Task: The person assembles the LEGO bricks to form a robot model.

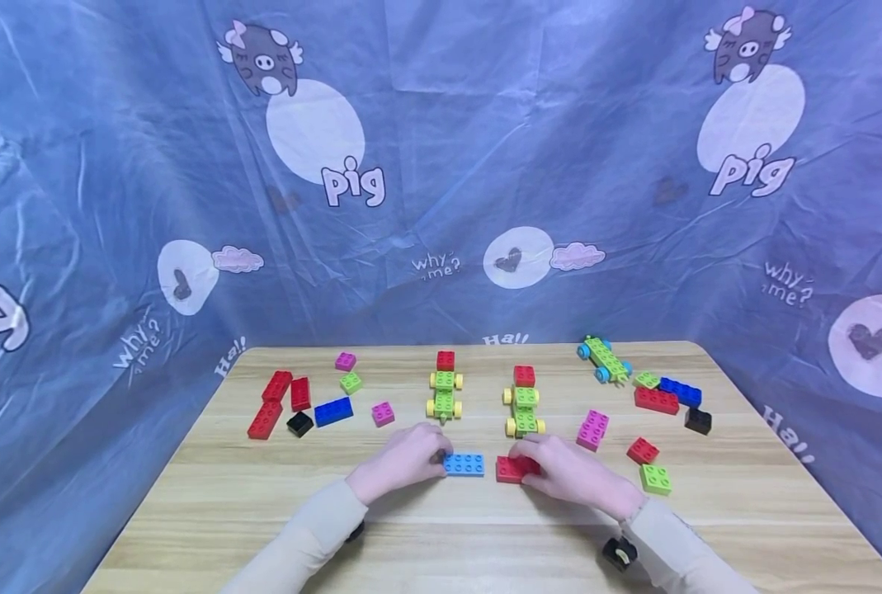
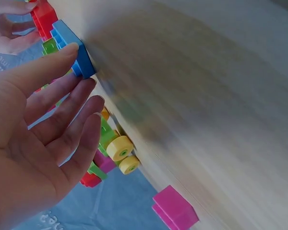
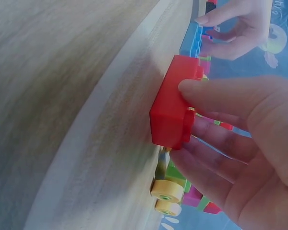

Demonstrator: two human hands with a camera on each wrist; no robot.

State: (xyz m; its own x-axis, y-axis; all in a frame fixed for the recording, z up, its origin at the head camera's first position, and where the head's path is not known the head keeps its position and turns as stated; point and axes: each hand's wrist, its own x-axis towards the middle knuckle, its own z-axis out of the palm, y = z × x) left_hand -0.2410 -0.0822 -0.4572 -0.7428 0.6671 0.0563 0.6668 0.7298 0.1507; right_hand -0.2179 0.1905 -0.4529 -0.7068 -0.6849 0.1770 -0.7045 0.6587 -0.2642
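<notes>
My left hand [image 1: 409,456] pinches the left end of a light blue eight-stud brick [image 1: 464,464] between thumb and fingertips. In the left wrist view the thumb lies on one long side of this blue brick [image 2: 73,48], other fingers spread behind. To its right, my right hand [image 1: 565,469] grips a red brick [image 1: 510,469], thumb on its near side and fingers on the far side. The right wrist view shows this red brick [image 3: 170,103] with studs toward the palm. A small gap separates the two bricks, both low over the tabletop.
Behind the hands stand two green wheeled cars [image 1: 444,396] [image 1: 524,408] with yellow wheels, each near a red brick. A blue-wheeled green car [image 1: 606,359] sits far right. Several loose bricks lie left, around a blue brick [image 1: 333,411], and right, around a pink brick [image 1: 592,430].
</notes>
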